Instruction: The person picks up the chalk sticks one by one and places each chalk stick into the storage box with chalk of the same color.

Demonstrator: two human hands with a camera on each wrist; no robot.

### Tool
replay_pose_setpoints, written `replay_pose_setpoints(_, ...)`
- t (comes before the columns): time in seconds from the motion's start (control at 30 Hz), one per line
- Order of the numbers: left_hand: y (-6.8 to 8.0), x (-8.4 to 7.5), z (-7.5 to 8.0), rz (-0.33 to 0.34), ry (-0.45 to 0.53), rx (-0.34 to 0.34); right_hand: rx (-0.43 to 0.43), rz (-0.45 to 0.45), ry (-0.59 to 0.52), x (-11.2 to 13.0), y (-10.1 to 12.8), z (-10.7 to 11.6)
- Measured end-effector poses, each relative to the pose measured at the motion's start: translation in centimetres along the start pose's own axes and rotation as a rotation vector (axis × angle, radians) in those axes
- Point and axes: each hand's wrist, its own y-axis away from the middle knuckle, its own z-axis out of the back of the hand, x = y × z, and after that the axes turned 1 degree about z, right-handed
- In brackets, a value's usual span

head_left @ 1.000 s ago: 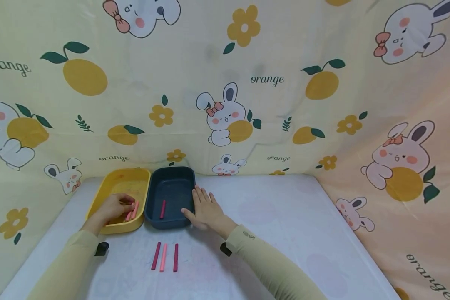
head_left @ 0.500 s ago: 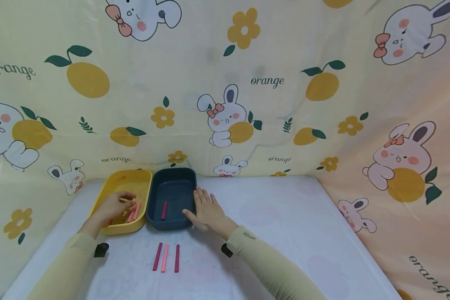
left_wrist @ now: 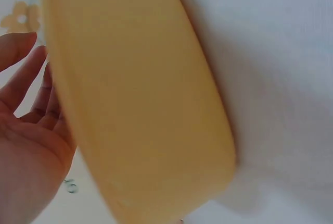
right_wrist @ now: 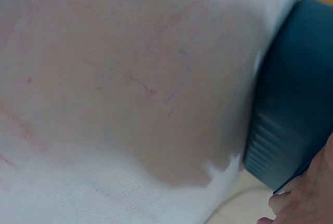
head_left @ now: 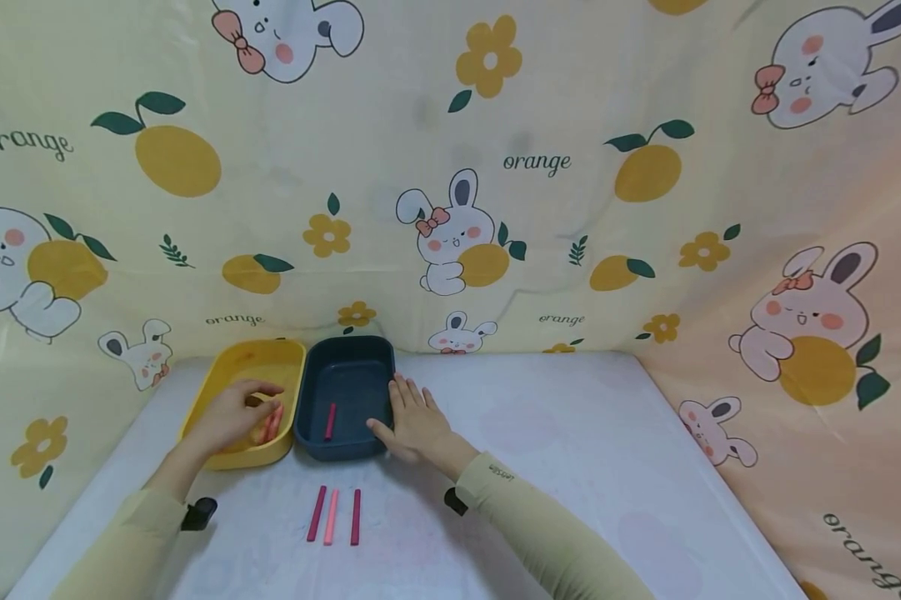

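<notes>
Above, the left hand (head_left: 228, 415) lay released over pink sticks (head_left: 271, 423) in the yellow plastic tray (head_left: 258, 358); the right hand (head_left: 414, 425) rested released, flat against the dark blue plastic tray (head_left: 348, 362) on the worktop (head_left: 570, 433).

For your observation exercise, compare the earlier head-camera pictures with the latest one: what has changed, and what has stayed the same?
The left hand has lifted slightly over the yellow tray, its fingers now spread open, with the light pink sticks lying free in the tray. Unchanged: the right hand stays flat against the dark blue tray, one stick inside, three sticks on the table.
</notes>
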Motion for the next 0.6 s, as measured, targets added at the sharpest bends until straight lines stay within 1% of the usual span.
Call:
replay_pose_setpoints(0.1,0.6,-1.0,-0.1,-0.04,-0.001,-0.016,-0.001,-0.001,0.001,0.0,0.0,0.0)
replay_pose_setpoints(0.27,1.5,-2.8,-0.1,-0.074,-0.016,-0.007,-0.002,0.003,0.001,0.0,0.1,0.0)
replay_pose_setpoints(0.37,2.1,-3.8,-0.3,-0.108,-0.023,-0.006,-0.005,0.007,-0.005,0.0,0.1,0.1)
replay_pose_setpoints(0.6,3.4,-5.5,-1.2,-0.225,-0.055,-0.03,-0.009,0.008,-0.007,-0.1,0.0,0.0)
